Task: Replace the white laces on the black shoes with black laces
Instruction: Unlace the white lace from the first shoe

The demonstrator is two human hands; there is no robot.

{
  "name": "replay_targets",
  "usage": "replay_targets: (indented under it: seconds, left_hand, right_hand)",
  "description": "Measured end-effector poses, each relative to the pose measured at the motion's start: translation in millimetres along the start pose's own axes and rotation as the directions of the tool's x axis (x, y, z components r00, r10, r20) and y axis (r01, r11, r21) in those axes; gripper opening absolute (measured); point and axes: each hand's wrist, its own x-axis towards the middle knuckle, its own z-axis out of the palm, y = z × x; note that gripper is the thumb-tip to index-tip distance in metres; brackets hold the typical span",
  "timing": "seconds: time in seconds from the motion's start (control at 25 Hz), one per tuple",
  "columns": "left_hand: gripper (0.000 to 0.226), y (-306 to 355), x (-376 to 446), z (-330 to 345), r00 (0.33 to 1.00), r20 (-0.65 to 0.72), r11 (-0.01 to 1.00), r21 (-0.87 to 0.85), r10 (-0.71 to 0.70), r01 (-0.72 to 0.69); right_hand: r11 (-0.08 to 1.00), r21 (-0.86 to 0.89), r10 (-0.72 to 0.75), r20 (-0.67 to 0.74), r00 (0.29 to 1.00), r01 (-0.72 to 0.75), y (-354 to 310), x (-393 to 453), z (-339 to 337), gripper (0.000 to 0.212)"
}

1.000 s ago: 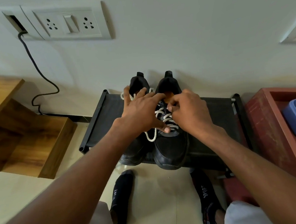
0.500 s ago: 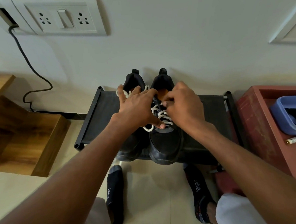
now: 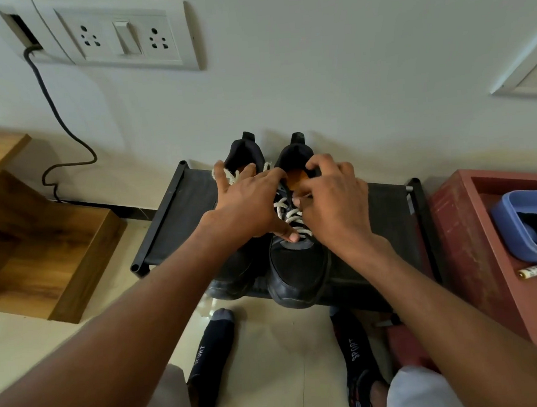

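Two black shoes stand side by side on a black rack, toes toward me. The right shoe carries white laces crossed over its tongue. More white lace shows on the left shoe, which my left hand mostly covers. That hand lies spread across both shoes, its thumb pressing the lowest lace crossing of the right shoe. My right hand curls over the right shoe's collar and pinches the white lace near the top eyelets. No black laces are recognisable.
A red-brown box at the right holds a blue tub with something dark inside, and a small battery. A wooden step unit stands left. A wall socket with a cable hangs above. My socked feet rest on the floor.
The loose loop of white lace that hung below my left thumb is gone from sight. My right fingers have reached further up to the shoe's collar. Both hands stay on the right shoe.
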Motion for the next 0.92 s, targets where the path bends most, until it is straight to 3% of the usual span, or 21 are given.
replay_targets:
  seconds: [0.08,0.16,0.2,0.24,0.28,0.36,0.44,0.48,0.56,0.64,0.68,0.72,0.8,0.84,0.92]
  left_hand:
    - [0.11,1,0,-1,1.0,0.001,1.0,-0.003,-0.01,0.01]
    - [0.112,1,0,-3,1.0,0.014,1.0,-0.003,-0.014,0.014]
    - [0.113,1,0,-3,1.0,0.024,1.0,-0.002,-0.016,0.016]
    - [0.113,1,0,-4,0.999,0.032,1.0,-0.002,-0.018,0.018]
    - [0.112,2,-1,-3,0.999,0.034,1.0,-0.001,-0.017,0.017]
    - [0.107,2,-1,-3,1.0,0.027,1.0,0.002,-0.005,0.005]
    - [0.105,2,0,-2,1.0,0.019,1.0,0.0,0.005,-0.005]
    - [0.105,1,1,-1,1.0,0.015,1.0,-0.001,0.004,-0.004]
    - [0.103,0,0,-2,1.0,0.012,1.0,-0.006,-0.005,0.005]
    - [0.103,1,-1,-4,1.0,0.01,1.0,-0.022,-0.013,0.013]
    - [0.104,1,-1,-4,1.0,0.013,1.0,-0.027,-0.016,0.017]
    - [0.106,1,-2,-5,1.0,0.018,0.999,-0.025,-0.02,0.02]
    - [0.108,2,-2,-6,0.999,0.024,1.0,-0.011,-0.021,0.022]
    - [0.108,3,-2,-6,0.999,0.026,1.0,-0.002,-0.023,0.023]
    - [0.106,5,-1,-5,0.999,0.028,1.0,0.008,-0.019,0.019]
  right_hand:
    - [0.939,0.276,0.262,-0.191,0.946,-0.204,1,5,-7,0.016]
    - [0.745,0.572,0.533,-0.201,0.822,-0.343,1,10,-16,0.018]
    - [0.763,0.538,0.526,-0.196,0.827,-0.358,2,10,-17,0.011]
    - [0.867,0.381,0.417,-0.205,0.885,-0.32,2,7,-17,0.018]
    - [0.957,0.193,0.251,-0.167,0.954,-0.218,1,5,-17,0.032]
    - [1.0,-0.029,-0.003,-0.005,1.0,0.003,0,4,-8,0.039]
    - [0.997,-0.053,-0.045,0.123,0.991,0.052,-1,2,1,0.024]
    - [0.999,-0.027,-0.035,0.12,0.992,0.038,0,2,5,0.018]
    - [0.992,0.103,0.084,-0.068,0.994,-0.077,0,3,3,0.014]
    - [0.865,0.423,0.404,-0.263,0.876,-0.271,4,12,-9,0.018]
    - [0.766,0.563,0.527,-0.274,0.805,-0.31,7,17,-17,0.019]
    - [0.723,0.613,0.566,-0.261,0.782,-0.318,10,20,-20,0.018]
    - [0.828,0.466,0.439,-0.192,0.878,-0.312,10,18,-23,0.022]
    - [0.917,0.31,0.303,-0.136,0.943,-0.25,8,14,-20,0.034]
    - [0.999,0.033,0.044,-0.026,0.999,-0.044,3,9,-13,0.044]
